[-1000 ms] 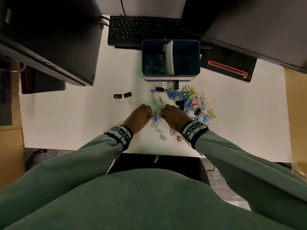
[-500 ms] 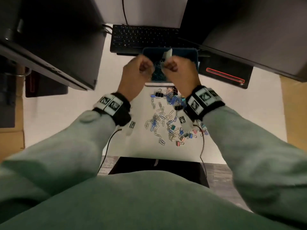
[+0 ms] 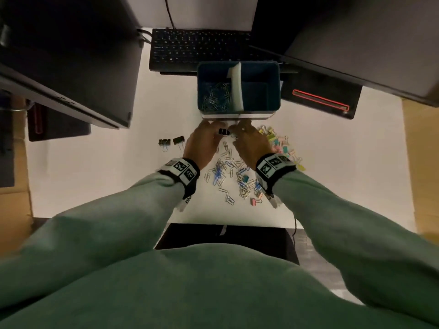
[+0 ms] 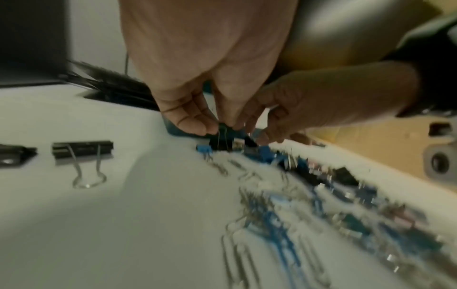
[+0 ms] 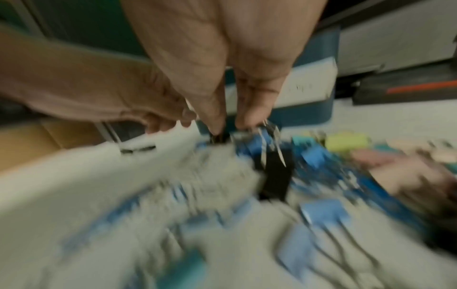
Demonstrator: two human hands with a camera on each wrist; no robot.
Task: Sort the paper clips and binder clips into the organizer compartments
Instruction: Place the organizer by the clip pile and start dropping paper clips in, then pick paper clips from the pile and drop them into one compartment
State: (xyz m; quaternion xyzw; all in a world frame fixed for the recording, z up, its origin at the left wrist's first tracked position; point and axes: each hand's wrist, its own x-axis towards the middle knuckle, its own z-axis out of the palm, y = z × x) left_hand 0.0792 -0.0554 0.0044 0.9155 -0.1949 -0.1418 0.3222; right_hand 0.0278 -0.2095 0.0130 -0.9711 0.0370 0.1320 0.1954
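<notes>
The blue organizer (image 3: 273, 67) stands mid-table; a white divider (image 3: 236, 89) splits it. Paper clips (image 3: 215, 97) lie in its left compartment, while the right one looks bare. Just in front of it, my left hand (image 3: 215, 129) pinches the wire handles of a black binder clip (image 4: 221, 143). My right hand (image 3: 236, 132) reaches down beside it, thumb and finger closing on a second black binder clip (image 5: 219, 137); that view is blurred. Loose paper clips (image 3: 228, 167) and coloured binder clips (image 3: 280, 143) are spread under and right of my wrists.
Two black binder clips (image 3: 172, 141) lie apart at the left. A keyboard (image 3: 202, 48) sits behind the organizer, with dark screens overhanging at left (image 3: 71, 55) and right (image 3: 356, 32). A black device with a red line (image 3: 320, 100) lies right of the organizer.
Both hands rose from the paper clip pile to above the organizer's left compartment, then came down to the table just in front of it, onto the black binder clips.
</notes>
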